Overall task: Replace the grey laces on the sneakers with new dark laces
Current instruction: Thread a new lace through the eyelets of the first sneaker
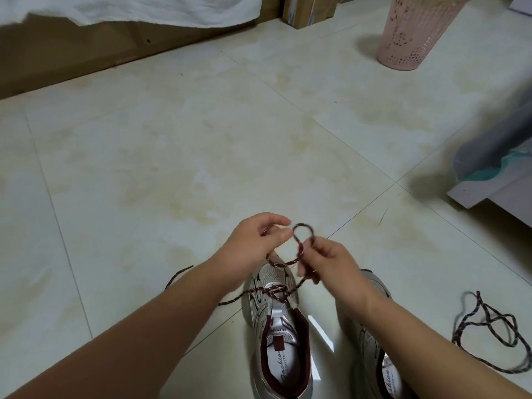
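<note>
Two silver-and-maroon sneakers stand on the tiled floor at the bottom of the view. The left sneaker has a dark speckled lace threaded through its eyelets. Above its toe, my left hand pinches one strand of that lace, and my right hand pinches the other strand, which forms a small loop between the hands. My right forearm partly hides the right sneaker. A second dark lace lies loose on the floor at the right.
A pink perforated bin stands at the back right. A wooden bed frame under a white sheet runs along the back left. A grey-and-teal object on a low white board sits at the right edge. Pale floor tiles stretch ahead.
</note>
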